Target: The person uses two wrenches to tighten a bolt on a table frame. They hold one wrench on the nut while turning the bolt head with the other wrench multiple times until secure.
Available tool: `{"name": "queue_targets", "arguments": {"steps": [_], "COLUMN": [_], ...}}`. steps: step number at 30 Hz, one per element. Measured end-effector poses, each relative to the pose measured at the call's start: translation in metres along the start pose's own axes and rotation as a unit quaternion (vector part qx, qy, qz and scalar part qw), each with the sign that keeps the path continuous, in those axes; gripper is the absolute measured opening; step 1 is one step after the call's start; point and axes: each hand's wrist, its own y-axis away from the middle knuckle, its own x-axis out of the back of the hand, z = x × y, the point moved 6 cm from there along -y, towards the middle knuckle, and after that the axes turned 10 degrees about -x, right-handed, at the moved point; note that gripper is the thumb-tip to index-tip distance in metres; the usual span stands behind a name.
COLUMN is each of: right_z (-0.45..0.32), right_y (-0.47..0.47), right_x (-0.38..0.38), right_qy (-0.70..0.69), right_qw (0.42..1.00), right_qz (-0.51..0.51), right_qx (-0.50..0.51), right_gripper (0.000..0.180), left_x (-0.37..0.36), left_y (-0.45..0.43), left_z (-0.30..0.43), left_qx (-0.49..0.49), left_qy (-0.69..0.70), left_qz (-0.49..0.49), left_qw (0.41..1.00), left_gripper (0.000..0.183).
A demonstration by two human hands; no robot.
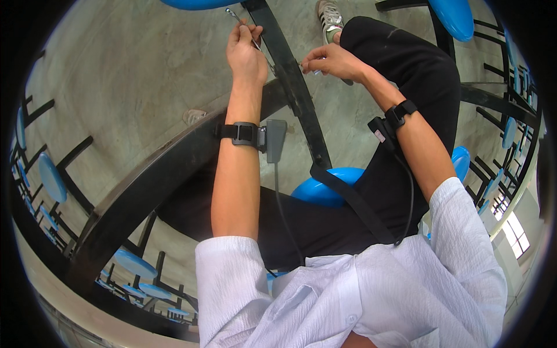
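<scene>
My left hand [246, 50] is closed around a slim metal wrench [236, 17], its ringed end pointing up past my fingers and its other end reaching down to the black metal beam [296, 87]. On the beam's other side, my right hand [333, 62] pinches a small shiny metal tool [317, 71], mostly covered by my fingers, close to a joint in the beam. What exactly its tip touches is too small to tell. Both wrists wear black straps with small devices and cables.
A thick black frame bar [152, 169] crosses under my left forearm. Blue round seats stand near my legs [330, 187], at the top edge [200, 3] and top right [454, 19]. Rows of similar seats on black frames line both sides. A black strap [352, 200] lies across my lap.
</scene>
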Motion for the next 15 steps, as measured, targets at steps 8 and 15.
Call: {"name": "queue_targets", "arguments": {"steps": [8,15], "right_z": [-0.004,-0.021], "right_y": [0.011,0.023], "right_x": [0.009,0.010], "right_qy": [-0.066,-0.170], "right_qw": [0.997,0.983], "right_qz": [0.042,0.025], "right_qx": [0.014,0.059], "right_gripper": [0.022,0.024], "left_x": [0.000,-0.015], "left_y": [0.000,0.004], "left_z": [0.020,0.084], "left_qx": [-0.059,-0.112], "left_qy": [-0.020,0.009], "left_qz": [0.004,0.035], "left_qw": [0.998,0.993], "left_gripper": [0.020,0.014]}}
